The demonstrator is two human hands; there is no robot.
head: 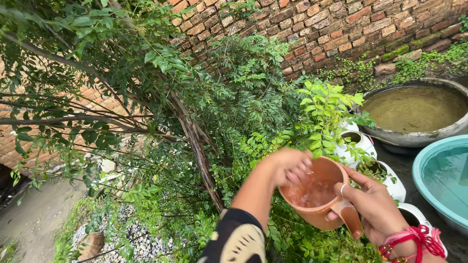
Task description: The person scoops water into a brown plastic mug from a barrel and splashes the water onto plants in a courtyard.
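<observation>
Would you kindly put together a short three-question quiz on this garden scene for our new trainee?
1. True or false: the right hand holds the terracotta-coloured mug by its handle.
2. Where are the left hand fingers: A) dipped in the mug, B) on the brick wall, C) in the turquoise tub?
3. What does the grey round basin hold?

Key: 1 true; 2 A; 3 murky water.

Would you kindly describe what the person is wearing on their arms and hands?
The left hand is bare; its arm ends in a black sleeve with a cream pattern. The right hand wears a silver ring and red thread bracelets at the wrist.
</observation>
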